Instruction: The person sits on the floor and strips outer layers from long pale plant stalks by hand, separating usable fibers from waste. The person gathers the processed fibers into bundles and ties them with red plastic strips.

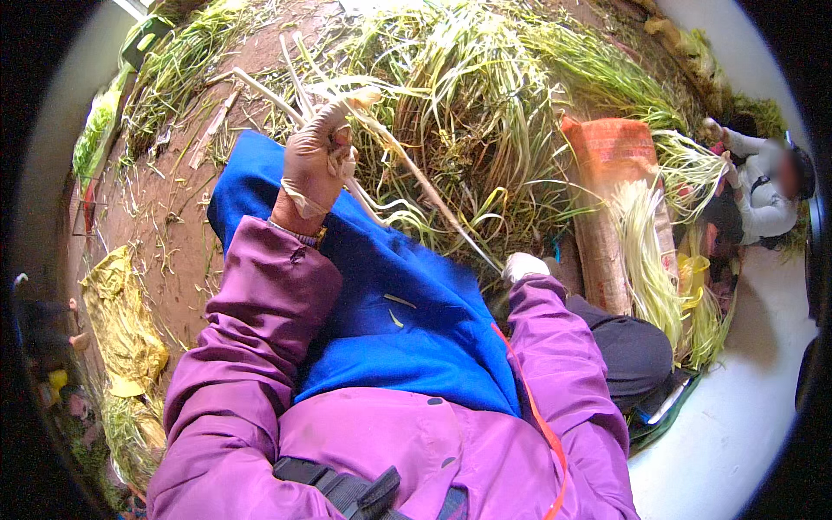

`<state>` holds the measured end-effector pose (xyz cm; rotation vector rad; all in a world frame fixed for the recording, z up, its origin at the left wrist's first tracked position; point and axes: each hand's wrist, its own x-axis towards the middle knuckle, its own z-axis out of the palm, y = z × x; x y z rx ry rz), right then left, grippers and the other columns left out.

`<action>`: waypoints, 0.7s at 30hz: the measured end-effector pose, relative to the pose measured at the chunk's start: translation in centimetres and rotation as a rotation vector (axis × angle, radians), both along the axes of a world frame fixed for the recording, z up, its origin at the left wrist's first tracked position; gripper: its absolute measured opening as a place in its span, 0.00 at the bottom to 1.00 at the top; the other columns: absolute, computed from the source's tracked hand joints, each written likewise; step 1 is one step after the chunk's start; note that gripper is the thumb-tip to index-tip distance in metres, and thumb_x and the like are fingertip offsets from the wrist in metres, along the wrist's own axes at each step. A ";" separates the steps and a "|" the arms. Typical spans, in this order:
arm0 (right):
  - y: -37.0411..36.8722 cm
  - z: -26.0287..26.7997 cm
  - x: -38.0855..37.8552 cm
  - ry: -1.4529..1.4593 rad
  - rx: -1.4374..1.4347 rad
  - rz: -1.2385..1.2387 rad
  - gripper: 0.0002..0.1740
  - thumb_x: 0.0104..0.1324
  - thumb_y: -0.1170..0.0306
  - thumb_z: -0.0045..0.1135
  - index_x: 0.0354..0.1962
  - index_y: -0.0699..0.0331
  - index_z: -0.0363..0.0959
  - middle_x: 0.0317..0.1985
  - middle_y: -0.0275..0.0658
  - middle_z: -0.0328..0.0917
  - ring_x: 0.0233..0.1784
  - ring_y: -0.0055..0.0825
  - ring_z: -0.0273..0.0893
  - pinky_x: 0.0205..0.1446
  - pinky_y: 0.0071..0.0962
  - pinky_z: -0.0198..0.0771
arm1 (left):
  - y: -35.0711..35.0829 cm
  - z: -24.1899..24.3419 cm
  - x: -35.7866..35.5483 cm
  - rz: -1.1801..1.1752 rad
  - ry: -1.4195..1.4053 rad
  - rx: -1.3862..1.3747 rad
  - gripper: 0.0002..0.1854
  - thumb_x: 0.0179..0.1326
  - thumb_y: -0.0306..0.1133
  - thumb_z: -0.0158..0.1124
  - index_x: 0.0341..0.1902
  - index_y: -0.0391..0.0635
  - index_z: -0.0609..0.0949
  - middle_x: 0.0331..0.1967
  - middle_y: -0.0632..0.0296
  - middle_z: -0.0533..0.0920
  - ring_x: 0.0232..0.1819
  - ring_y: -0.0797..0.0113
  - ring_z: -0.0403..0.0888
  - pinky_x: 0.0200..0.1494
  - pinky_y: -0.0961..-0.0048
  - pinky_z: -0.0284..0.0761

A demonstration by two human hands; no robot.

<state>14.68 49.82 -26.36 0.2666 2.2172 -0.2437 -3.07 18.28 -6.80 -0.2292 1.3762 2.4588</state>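
My left hand (320, 153), in a pale thin glove, is raised over a blue cloth (403, 312) on my lap. It grips several white-stemmed leafy stalks (270, 96), whose stems stick out above the fist while pale leaves (416, 218) hang below. A long brownish leaf strip (426, 185) runs taut from near my left fingers down to my right hand (525, 265). That hand, also gloved, is closed at the strip's lower end; its fingertips are mostly hidden. Two small leaf scraps (398, 300) lie on the cloth.
A large heap of green and yellowing leaves (468, 123) lies ahead. To the right, pale stalks (643, 253) rest against an orange-and-tan woven sack (608, 146). Another person (767, 182) handles stalks farther right. A yellow sack (127, 318) lies on the littered floor at left.
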 end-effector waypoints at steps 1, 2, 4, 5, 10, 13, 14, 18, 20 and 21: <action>0.0 1.0 -0.4 0.041 0.046 -0.051 0.22 0.55 0.52 0.59 0.38 0.62 0.80 0.39 0.50 0.81 0.45 0.44 0.79 0.48 0.41 0.72 | 0.1 0.1 0.1 -0.042 0.005 0.010 0.07 0.63 0.39 0.62 0.37 0.49 0.80 0.19 0.76 0.67 0.18 0.82 0.63 0.23 0.80 0.64; -0.7 2.5 -1.3 0.074 0.092 -0.106 0.23 0.55 0.52 0.60 0.38 0.62 0.80 0.39 0.51 0.81 0.44 0.45 0.79 0.48 0.41 0.72 | 0.1 0.3 0.2 -0.085 0.010 0.020 0.08 0.64 0.38 0.61 0.38 0.48 0.79 0.19 0.76 0.67 0.18 0.81 0.64 0.25 0.79 0.68; -2.4 7.1 -4.6 0.286 -0.136 -0.187 0.27 0.58 0.48 0.56 0.45 0.61 0.77 0.42 0.52 0.79 0.47 0.47 0.77 0.51 0.40 0.70 | 0.6 0.5 0.8 -0.119 0.063 -0.032 0.08 0.65 0.38 0.59 0.38 0.47 0.77 0.19 0.75 0.67 0.18 0.81 0.63 0.24 0.81 0.67; -3.4 9.8 -5.9 0.541 -0.348 -0.232 0.31 0.62 0.46 0.49 0.49 0.63 0.74 0.49 0.52 0.77 0.53 0.45 0.75 0.57 0.38 0.68 | 1.2 0.4 1.3 -0.114 0.047 -0.081 0.11 0.65 0.40 0.60 0.40 0.46 0.80 0.18 0.76 0.66 0.18 0.83 0.60 0.21 0.83 0.58; -11.5 19.0 -10.1 0.897 -1.232 -0.491 0.34 0.63 0.56 0.59 0.58 0.70 0.66 0.55 0.49 0.75 0.56 0.34 0.75 0.58 0.25 0.68 | 4.2 -0.7 4.3 -0.231 0.113 -0.133 0.10 0.58 0.35 0.67 0.41 0.43 0.84 0.24 0.72 0.79 0.20 0.84 0.67 0.23 0.85 0.61; -12.5 19.5 -10.2 1.032 -1.027 -0.350 0.22 0.65 0.59 0.58 0.46 0.70 0.76 0.40 0.43 0.83 0.43 0.29 0.80 0.49 0.26 0.72 | 4.4 -1.0 5.2 -0.238 0.104 -0.111 0.10 0.59 0.35 0.67 0.40 0.44 0.83 0.26 0.71 0.81 0.21 0.83 0.70 0.25 0.85 0.66; -12.7 18.9 -10.0 0.987 -1.132 -0.528 0.16 0.66 0.60 0.56 0.38 0.67 0.79 0.32 0.38 0.83 0.37 0.24 0.79 0.45 0.24 0.72 | 4.1 -0.9 5.3 -0.222 0.105 -0.154 0.10 0.59 0.36 0.67 0.40 0.44 0.83 0.26 0.71 0.81 0.21 0.83 0.69 0.24 0.85 0.65; -8.8 16.4 -8.7 0.902 -0.992 -0.623 0.17 0.69 0.58 0.51 0.39 0.62 0.79 0.32 0.34 0.82 0.38 0.19 0.77 0.45 0.22 0.69 | 2.8 -0.2 4.2 -0.197 0.013 -0.020 0.10 0.60 0.37 0.65 0.42 0.47 0.84 0.20 0.75 0.75 0.18 0.86 0.63 0.18 0.87 0.57; -6.7 15.0 -8.1 0.908 -0.816 -0.570 0.18 0.68 0.55 0.51 0.38 0.61 0.79 0.32 0.37 0.82 0.36 0.26 0.78 0.41 0.26 0.68 | 2.5 0.0 3.6 -0.124 -0.077 0.068 0.08 0.60 0.36 0.65 0.40 0.49 0.84 0.16 0.77 0.68 0.16 0.85 0.61 0.16 0.85 0.56; -5.2 14.2 -7.6 0.887 -0.700 -0.559 0.19 0.68 0.53 0.50 0.38 0.60 0.78 0.32 0.39 0.81 0.36 0.31 0.78 0.41 0.28 0.68 | 2.3 0.0 3.3 -0.096 -0.094 0.057 0.07 0.61 0.36 0.64 0.39 0.49 0.84 0.17 0.76 0.68 0.16 0.84 0.61 0.16 0.84 0.56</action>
